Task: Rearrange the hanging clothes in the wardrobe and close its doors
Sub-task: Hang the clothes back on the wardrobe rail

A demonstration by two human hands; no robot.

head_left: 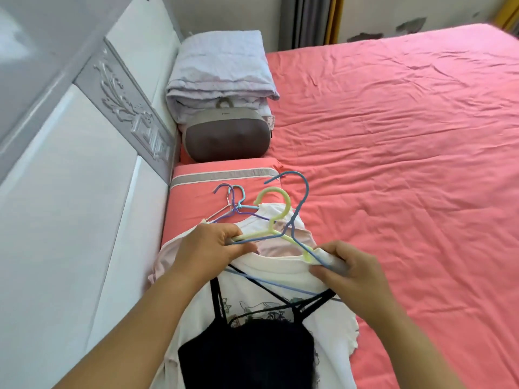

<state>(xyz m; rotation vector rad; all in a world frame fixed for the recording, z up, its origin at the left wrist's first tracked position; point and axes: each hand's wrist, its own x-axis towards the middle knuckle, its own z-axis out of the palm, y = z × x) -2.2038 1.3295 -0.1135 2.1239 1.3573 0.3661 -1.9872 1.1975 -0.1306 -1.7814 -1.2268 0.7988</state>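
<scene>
- A big bed (393,164) fills most of the room. Its sheet is pink-red and has many small wrinkles.
- A tall white headboard (70,178) with a grey carved band runs along the left side.
- A folded pale quilt (219,71) sits at the far end by the headboard.
- A grey-brown cushion with a handle (227,136) leans just in front of the quilt.
- A pink pillow with a grey stripe (224,181) lies next, nearer to the person.
- Far back there are grey and yellow curtains (311,18) and a wall with dark peeling spots (393,26).
- A pile of clothes on hangers lies on the bed, partly on the pillow.
- On top is a white T-shirt with a drawing (280,279). A black strappy top (247,357) lies over it.
- The left hand (213,245) curls its fingers around the left end of a yellow-green hanger (276,220) and a blue hanger (300,203).
- The right hand (345,268) pinches the shirt's shoulder and the hangers' right end.
- More thin hangers, purple, light blue and white (233,203), poke out of the pile onto the pillow.
- A pale pink top (168,254) peeks out under the left hand.
</scene>
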